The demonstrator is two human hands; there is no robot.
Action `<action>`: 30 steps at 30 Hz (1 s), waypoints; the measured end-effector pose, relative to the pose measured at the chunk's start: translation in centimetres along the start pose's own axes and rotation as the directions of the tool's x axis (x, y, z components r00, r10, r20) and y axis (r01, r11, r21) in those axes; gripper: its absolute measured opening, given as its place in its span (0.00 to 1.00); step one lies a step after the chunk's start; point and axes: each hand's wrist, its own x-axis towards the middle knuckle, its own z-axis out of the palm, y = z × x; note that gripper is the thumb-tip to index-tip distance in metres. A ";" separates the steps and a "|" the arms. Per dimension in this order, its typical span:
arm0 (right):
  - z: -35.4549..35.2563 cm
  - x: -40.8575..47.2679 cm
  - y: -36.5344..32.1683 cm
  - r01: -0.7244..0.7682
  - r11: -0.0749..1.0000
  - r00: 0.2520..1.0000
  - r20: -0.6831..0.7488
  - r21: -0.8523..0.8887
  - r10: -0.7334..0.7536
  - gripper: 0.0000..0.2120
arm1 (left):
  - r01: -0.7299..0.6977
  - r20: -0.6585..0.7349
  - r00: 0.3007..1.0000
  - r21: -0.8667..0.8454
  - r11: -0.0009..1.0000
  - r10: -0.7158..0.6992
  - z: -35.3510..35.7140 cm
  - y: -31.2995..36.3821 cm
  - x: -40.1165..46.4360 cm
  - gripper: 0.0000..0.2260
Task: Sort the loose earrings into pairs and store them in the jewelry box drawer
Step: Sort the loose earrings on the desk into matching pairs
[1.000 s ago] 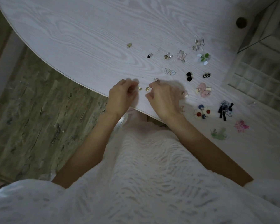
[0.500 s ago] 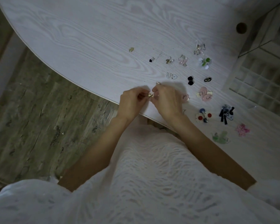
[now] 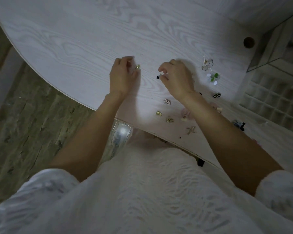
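1. Pale wood-grain table [image 3: 74,39] fills the upper frame.
2. Jewelry box drawer [image 3: 274,100], a grid of small compartments, sits at the right edge.
3. Left hand [image 3: 122,76], centre frame, fingers curled, pinches a gold earring [image 3: 138,66].
4. Right hand [image 3: 178,78], apart from the left hand, pinches a small black earring [image 3: 158,77].
5. Loose earrings lie right of centre: gold pair [image 3: 158,113] near the table edge, green-white pair [image 3: 213,78] higher up.
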 end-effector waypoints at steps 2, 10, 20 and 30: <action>0.4 0.8 0.0 0.009 1.000 1.000 0.023 -0.014 -0.009 0.09 | -0.024 0.009 1.000 0.035 0.999 0.024 0.6 0.3 0.6 0.13; 1.4 0.9 0.1 0.031 0.998 0.999 0.029 -0.051 -0.030 0.05 | -0.300 0.028 0.954 0.091 0.950 0.299 0.8 0.2 -0.4 0.04; 1.2 -1.6 -0.3 0.000 0.992 1.000 -0.028 0.123 0.003 0.11 | -0.402 0.116 0.914 0.132 0.906 0.389 0.5 -1.1 -4.5 0.15; 2.1 -1.0 -0.6 -0.097 0.994 0.995 0.025 0.046 0.096 0.08 | -0.320 0.243 0.926 0.093 0.943 0.291 -0.5 -0.4 -4.5 0.05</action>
